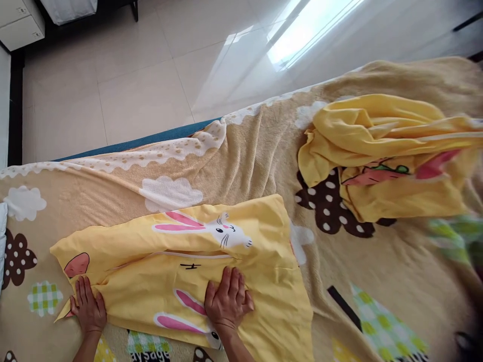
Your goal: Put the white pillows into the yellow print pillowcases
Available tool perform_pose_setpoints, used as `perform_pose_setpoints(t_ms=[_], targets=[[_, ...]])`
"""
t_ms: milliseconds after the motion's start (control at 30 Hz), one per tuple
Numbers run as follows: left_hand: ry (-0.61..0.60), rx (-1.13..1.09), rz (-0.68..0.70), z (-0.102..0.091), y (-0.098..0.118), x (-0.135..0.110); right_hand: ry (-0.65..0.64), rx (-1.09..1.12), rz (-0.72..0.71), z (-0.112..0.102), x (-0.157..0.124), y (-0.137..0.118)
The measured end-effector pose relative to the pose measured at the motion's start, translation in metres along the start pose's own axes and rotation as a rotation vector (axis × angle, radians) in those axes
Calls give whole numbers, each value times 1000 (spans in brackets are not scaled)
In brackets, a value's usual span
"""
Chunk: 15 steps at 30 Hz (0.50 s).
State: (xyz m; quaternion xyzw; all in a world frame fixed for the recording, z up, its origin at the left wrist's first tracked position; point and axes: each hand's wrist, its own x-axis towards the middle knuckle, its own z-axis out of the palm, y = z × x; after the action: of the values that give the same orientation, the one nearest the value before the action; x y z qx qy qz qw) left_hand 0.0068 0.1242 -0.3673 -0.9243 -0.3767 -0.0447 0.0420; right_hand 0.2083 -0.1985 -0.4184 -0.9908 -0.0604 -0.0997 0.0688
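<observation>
A yellow pillowcase-like cover (147, 291) with printed rabbits and carrots lies flattened on the bed, a long slit with a white edge running along its middle. My left hand (89, 307) rests palm down on its left end, fingers stretched out toward the slit side. Farther right, my right hand (227, 300) presses flat on the cover beside a printed rabbit, partly hiding that rabbit's head. Both hands are open and neither grips the fabric. Small creases run through the cover near my left hand.
A second yellow printed cloth (377, 136) lies bunched up at the right. Under everything spreads a beige blanket (256, 166) with clouds and dotted flowers. Beyond the bed's edge is a shiny tiled floor (143, 90); white drawers (18, 22) stand at the upper left.
</observation>
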Motion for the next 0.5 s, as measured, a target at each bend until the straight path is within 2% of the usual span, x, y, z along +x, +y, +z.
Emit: perform_pose_setpoints(t_ms=[300, 500], targets=[[-8, -3, 5, 4, -2, -3, -19, -12, 5, -1, -1, 1], [29, -3, 17, 11, -3, -9, 32, -13, -26, 1, 3, 4]])
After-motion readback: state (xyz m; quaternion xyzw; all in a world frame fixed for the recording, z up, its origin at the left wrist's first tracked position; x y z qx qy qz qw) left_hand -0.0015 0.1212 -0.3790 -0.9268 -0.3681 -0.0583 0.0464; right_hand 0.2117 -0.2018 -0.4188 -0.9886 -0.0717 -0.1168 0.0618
